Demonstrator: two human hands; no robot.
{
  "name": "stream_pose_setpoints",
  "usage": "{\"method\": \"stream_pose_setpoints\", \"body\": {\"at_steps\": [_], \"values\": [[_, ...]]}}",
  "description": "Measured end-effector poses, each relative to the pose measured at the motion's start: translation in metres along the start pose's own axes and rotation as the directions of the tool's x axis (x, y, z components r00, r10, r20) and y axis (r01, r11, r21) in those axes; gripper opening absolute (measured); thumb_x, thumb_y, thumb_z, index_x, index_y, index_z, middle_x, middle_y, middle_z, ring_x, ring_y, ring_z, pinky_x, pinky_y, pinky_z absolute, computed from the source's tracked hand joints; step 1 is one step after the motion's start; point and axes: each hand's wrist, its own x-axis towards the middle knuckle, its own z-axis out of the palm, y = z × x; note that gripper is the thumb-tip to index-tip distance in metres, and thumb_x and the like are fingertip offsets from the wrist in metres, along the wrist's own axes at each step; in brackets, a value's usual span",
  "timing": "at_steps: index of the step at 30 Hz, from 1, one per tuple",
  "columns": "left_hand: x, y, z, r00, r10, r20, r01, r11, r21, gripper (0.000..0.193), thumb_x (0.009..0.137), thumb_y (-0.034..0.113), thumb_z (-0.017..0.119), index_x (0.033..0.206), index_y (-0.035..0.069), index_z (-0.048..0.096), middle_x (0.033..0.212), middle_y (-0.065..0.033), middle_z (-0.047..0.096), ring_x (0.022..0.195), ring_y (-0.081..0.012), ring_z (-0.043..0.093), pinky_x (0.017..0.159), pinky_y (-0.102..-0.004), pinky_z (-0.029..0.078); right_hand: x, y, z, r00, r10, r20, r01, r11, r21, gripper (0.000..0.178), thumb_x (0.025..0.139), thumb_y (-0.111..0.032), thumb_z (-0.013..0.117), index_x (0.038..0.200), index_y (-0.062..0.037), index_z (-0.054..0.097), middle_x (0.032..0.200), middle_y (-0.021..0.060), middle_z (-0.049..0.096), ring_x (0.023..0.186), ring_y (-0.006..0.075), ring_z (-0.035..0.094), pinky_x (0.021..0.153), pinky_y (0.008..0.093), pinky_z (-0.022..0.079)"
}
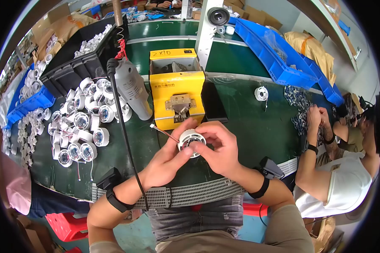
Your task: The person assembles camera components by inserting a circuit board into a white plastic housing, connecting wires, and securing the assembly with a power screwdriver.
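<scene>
White round housing [190, 136] sits in your grip, above green surface [245, 130], near yellow machine [177, 86]. Your left hand [164, 167] and right hand [221, 151]: fingers pinching housing, thumbs at its open face. Similar white parts [82, 121] heaped leftward.

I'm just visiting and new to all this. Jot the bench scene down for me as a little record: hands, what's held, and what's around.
Left hand: left hand gripping the held part from its left
Right hand: right hand gripping it from its right
Held: white round part, with wire ending in a pale connector
Beyond the hands: yellow machine
Left side: heap of similar white parts
Right side: single white part; farther right, a co-worker's hands at a pile of small pieces
Surface: green tabletop
</scene>
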Motion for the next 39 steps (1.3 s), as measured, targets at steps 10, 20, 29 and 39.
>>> {"method": "stream_pose_setpoints", "body": {"at_steps": [10,20,29,39], "values": [[0.012,-0.004,-0.017,0.972,-0.177,-0.153,0.182,0.983,0.018,0.039,0.096,0.005,0.050,0.133,-0.004,0.043,0.114,-0.0073,0.057,0.098,-0.0119,0.059,0.085,-0.0279,0.054,0.055,-0.011,0.010,0.961,-0.275,0.010,0.255,0.875,-0.412,0.033,0.082,-0.007,0.069,0.113,0.0005,0.059,0.105,0.0149,0.063,0.091,0.0248,0.065,0.080,0.0315,0.051],[0.014,-0.016,-0.027,0.913,-0.287,-0.289,0.315,0.947,0.056,0.028,0.096,0.005,0.046,0.121,-0.007,0.047,0.115,-0.0121,0.055,0.100,-0.0189,0.060,0.081,-0.0335,0.059,0.107,-0.004,0.087,0.930,-0.369,0.006,0.363,0.913,-0.186,0.063,0.084,-0.016,0.065,0.136,0.0001,0.031,0.097,0.0132,0.060,0.086,0.0211,0.063,0.076,0.0345,0.053],[0.014,-0.012,-0.028,0.824,-0.399,-0.402,0.460,0.885,0.065,0.031,0.094,0.006,0.047,0.123,-0.006,0.045,0.111,-0.0147,0.057,0.090,-0.0197,0.064,0.074,-0.0307,0.060,0.121,-0.028,0.054,0.882,-0.255,-0.395,0.302,0.951,0.062,0.039,0.093,-0.019,0.050,0.124,-0.0002,0.035,0.064,0.0085,0.050,0.045,0.0160,0.048,0.045,0.0301,0.042],[0.017,-0.008,-0.027,0.810,-0.424,-0.405,0.493,0.866,0.078,0.028,0.096,0.005,0.045,0.123,-0.003,0.043,0.104,-0.0124,0.058,0.083,-0.0196,0.065,0.075,-0.0319,0.059,0.117,-0.022,0.052,0.877,-0.254,-0.408,0.287,0.958,0.021,0.030,0.094,-0.017,0.052,0.115,-0.0008,0.039,0.059,0.0065,0.047,0.044,0.0151,0.048,0.044,0.0287,0.040]]}}
